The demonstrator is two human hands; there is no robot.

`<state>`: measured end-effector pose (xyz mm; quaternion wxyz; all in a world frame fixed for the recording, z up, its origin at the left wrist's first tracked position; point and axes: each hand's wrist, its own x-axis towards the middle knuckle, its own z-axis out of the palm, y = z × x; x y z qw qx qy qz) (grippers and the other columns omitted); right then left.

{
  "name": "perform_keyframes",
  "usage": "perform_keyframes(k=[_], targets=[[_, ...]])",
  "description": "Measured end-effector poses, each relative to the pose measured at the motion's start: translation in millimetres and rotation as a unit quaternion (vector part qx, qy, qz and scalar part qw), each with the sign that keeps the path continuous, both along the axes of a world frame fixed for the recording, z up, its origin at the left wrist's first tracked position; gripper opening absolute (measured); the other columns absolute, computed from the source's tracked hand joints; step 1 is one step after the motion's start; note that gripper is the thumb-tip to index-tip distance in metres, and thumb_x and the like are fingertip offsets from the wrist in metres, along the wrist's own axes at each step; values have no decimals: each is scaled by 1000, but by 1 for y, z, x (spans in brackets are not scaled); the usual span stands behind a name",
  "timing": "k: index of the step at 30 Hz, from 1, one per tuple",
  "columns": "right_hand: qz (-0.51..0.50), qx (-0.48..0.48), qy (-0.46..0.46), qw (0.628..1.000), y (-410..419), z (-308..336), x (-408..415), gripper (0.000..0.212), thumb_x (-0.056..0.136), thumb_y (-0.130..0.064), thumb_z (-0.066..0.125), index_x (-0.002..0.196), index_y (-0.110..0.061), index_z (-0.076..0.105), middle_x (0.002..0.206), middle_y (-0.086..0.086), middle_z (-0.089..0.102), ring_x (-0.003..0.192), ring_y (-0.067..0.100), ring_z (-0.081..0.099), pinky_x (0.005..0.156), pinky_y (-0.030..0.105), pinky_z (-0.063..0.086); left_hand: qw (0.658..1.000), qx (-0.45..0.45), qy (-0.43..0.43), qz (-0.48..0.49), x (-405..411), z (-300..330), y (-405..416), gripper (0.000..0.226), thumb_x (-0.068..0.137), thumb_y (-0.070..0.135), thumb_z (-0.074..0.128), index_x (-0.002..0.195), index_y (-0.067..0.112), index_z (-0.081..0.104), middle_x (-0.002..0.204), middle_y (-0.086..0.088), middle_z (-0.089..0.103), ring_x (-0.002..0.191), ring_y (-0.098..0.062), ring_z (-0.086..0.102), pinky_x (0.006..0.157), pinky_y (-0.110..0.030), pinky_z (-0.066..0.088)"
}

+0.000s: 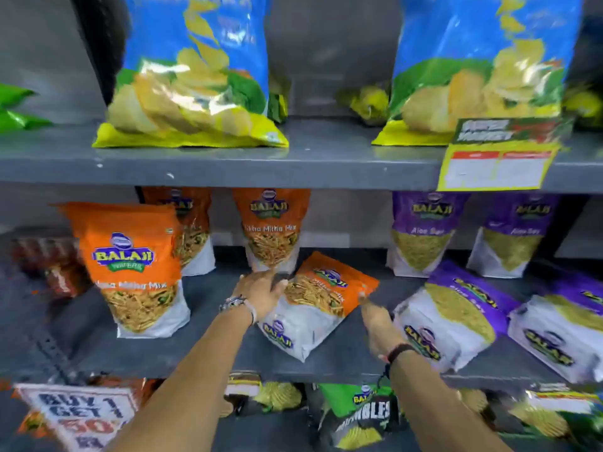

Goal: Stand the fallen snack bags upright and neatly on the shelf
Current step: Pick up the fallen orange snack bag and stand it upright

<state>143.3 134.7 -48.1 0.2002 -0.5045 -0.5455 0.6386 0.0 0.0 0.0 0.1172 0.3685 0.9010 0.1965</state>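
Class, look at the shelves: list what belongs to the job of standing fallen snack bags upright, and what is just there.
Belongs to the job:
fallen orange bag
fallen purple bags and
left hand
right hand
middle shelf

Just there:
upright orange bag
upright purple bags
blue chip bags
price tag
offer sign

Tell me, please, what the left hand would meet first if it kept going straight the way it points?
Probably the upright orange bag at the back of the shelf; the left hand points up towards it, though depth is unclear.
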Motion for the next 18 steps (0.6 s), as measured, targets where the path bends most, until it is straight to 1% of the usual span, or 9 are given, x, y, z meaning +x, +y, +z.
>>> perform_keyframes(k=[2, 3, 4, 6, 9, 11, 13, 16, 18], targets=[[-46, -45, 42, 997, 9, -16, -16, 30, 90, -38, 49, 76, -12, 52, 66, 4, 43, 59, 18, 39, 60, 31, 35, 997, -13, -68, 23, -25, -15, 19, 54, 93, 41, 29, 132, 4, 37, 140, -23, 41, 130, -34, 38, 108, -40, 32], [-44, -62, 52, 996, 8, -18, -19, 24, 91, -34, 50, 74, -16, 50, 66, 1, 41, 60, 16, 38, 57, 29, 32, 993, -18, -110, 36, -36, -24, 28, 52, 93, 43, 27, 123, 5, 46, 130, -27, 49, 126, -34, 42, 100, -37, 37], [-31, -82, 47, 995, 10, -25, -22, 19, 91, -31, 50, 78, -17, 49, 70, 1, 43, 64, 17, 41, 58, 29, 33, 989, -32, -143, 35, -44, -28, 33, 48, 93, 44, 26, 101, 8, 56, 107, -24, 58, 116, -32, 50, 86, -33, 41], [-9, -131, 48, 990, 6, -29, -27, 20, 88, -32, 53, 74, -17, 51, 72, 3, 49, 66, 19, 47, 59, 30, 38, 977, -17, -212, 26, -58, -40, 46, 46, 89, 52, 30, 64, 17, 49, 72, -4, 50, 88, -26, 55, 66, -26, 37], [16, -173, 49, 984, 3, -31, -36, 21, 82, -34, 61, 72, -16, 56, 70, 5, 57, 67, 18, 53, 56, 32, 44, 953, -5, -303, -19, -82, -64, 57, 73, 52, 84, 47, 86, 22, 61, 97, -2, 61, 95, -21, 56, 89, -31, 44], [27, -166, 52, 984, 4, -36, -39, 20, 79, -31, 66, 85, -12, 60, 75, 5, 62, 70, 19, 57, 58, 33, 48, 935, -6, -354, -27, -100, -93, 64, 100, 29, 86, 58, 100, 15, 66, 115, -13, 65, 106, -27, 60, 103, -43, 43], [25, -159, 64, 985, 4, -38, -40, 28, 77, -26, 69, 99, -10, 59, 81, 6, 65, 74, 20, 60, 59, 33, 50, 926, -2, -378, -22, -98, -94, 62, 96, 33, 76, 68, 98, 6, 67, 112, -18, 67, 103, -30, 62, 103, -48, 43], [27, -150, 76, 985, 0, -37, -39, 42, 77, -24, 69, 113, -8, 54, 96, 9, 68, 80, 21, 62, 55, 29, 53, 925, 47, -378, 11, -79, -77, 54, 64, 48, 63, 72, 75, 6, 62, 86, -11, 61, 81, -22, 57, 83, -35, 47], [16, -149, 85, 985, -2, -36, -35, 44, 77, -21, 70, 114, -8, 49, 111, 14, 65, 91, 27, 62, 62, 33, 55, 918, 74, -388, 30, -74, -80, 50, 78, 38, 62, 72, 87, 2, 62, 95, -14, 63, 90, -24, 59, 88, -37, 46]])
